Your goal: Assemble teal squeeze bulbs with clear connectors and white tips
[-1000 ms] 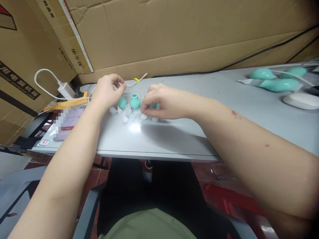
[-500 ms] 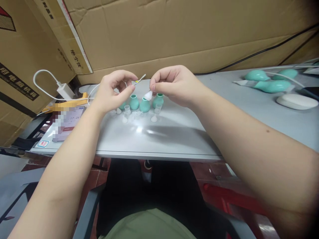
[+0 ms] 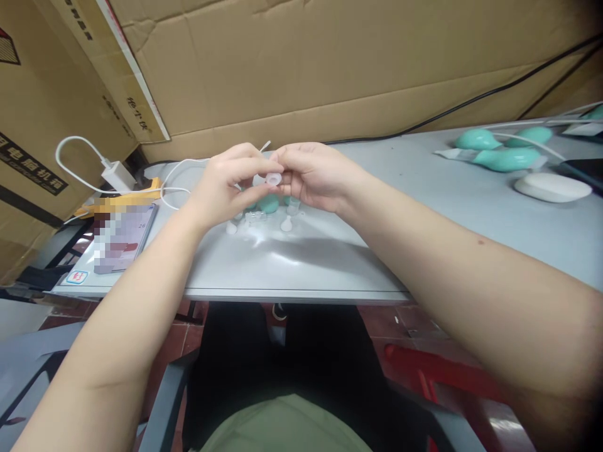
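Observation:
My left hand (image 3: 238,182) and my right hand (image 3: 313,176) meet over the table, fingers closed. Between their fingertips is a small white cone-shaped piece (image 3: 273,179), its round opening facing me. A thin pale stick (image 3: 266,145) pokes up behind the fingers; which hand holds it I cannot tell. Just beyond and below the hands stand several teal bulb-shaped pots, mostly hidden, one teal pot (image 3: 269,203) showing its side. Near them lie a white teardrop-shaped piece (image 3: 287,223), a clear small cup (image 3: 294,206) and clear plastic bits (image 3: 255,216).
A phone (image 3: 126,238) lies at the left, by a yellow power strip (image 3: 123,202) with a white charger (image 3: 117,176). Teal wrapped bulbs (image 3: 511,158) and a white rounded object (image 3: 552,186) are at the right. Cardboard (image 3: 306,69) stands behind the grey table (image 3: 301,276).
My hands have come together from being apart. The white piece has turned so its opening faces me, and my left fingers now close around it too. The hands hide more of the teal pots.

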A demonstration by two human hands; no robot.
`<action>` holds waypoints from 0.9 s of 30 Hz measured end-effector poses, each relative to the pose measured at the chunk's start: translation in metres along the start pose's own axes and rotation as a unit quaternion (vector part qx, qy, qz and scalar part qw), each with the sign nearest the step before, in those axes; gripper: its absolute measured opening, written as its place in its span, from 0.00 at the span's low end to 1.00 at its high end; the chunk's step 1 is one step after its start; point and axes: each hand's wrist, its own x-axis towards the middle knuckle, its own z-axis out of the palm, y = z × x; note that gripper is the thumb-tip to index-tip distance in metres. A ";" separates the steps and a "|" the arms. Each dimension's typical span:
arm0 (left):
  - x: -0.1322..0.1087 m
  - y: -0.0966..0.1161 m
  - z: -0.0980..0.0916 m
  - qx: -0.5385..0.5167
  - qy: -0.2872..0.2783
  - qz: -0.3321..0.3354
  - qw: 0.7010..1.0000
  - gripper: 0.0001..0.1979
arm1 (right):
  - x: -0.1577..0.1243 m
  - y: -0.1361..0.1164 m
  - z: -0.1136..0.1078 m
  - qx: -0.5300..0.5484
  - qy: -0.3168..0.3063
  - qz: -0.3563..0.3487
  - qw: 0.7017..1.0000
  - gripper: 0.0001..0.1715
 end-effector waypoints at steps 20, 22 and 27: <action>0.004 -0.049 -0.009 0.043 0.131 -0.039 0.990 0.19 | -0.024 -0.015 -0.006 -0.577 -0.178 -0.166 0.779 0.13; 0.002 -0.043 -0.008 0.036 0.117 -0.032 0.992 0.18 | -0.025 -0.019 -0.002 -0.594 -0.190 -0.132 0.770 0.16; 0.000 -0.031 -0.006 0.037 0.094 -0.013 0.995 0.11 | -0.027 -0.025 0.007 -0.619 -0.227 -0.135 0.740 0.22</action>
